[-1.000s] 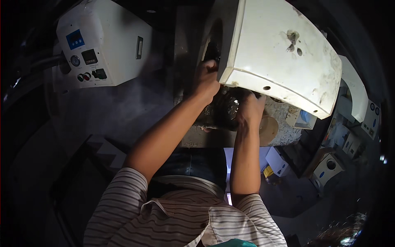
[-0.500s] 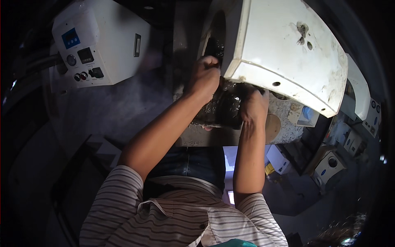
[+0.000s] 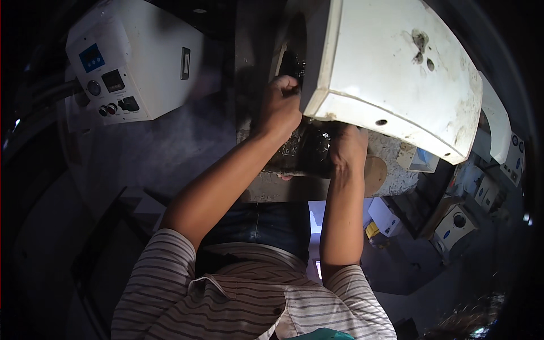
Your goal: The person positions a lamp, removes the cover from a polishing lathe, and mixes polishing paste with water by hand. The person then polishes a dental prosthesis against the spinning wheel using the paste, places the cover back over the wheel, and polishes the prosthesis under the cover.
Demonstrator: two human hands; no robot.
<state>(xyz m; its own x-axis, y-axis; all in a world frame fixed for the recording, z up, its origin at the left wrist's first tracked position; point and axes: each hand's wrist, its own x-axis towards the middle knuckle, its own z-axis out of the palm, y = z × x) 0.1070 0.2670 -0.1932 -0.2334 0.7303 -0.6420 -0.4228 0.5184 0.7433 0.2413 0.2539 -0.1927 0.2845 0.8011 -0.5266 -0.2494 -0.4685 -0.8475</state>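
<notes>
A white, boxy machine housing [image 3: 396,73] with dirt smears and small holes overhangs the work spot. Below its front edge lies a dark, wet-looking glossy mass [image 3: 314,148] in a grimy trough. My left hand [image 3: 280,107] is closed, fingers curled, at the housing's left side beside a dark opening [image 3: 293,54]. Whatever its fingers grip is hidden. My right hand [image 3: 348,148] reaches up beneath the front edge, at the right of the glossy mass. Its fingertips are covered by the housing.
A white control box [image 3: 141,62] with a small display, gauge and knobs stands at the left. Right of the trough are a rough grey worktop [image 3: 399,180], a round tan disc [image 3: 375,175] and a small open box [image 3: 418,157]. More white machines [image 3: 455,226] stand at the lower right.
The housing's front edge sits slightly lower and farther left in view, covering more of my right hand's fingers. My left hand stays curled in nearly the same place.
</notes>
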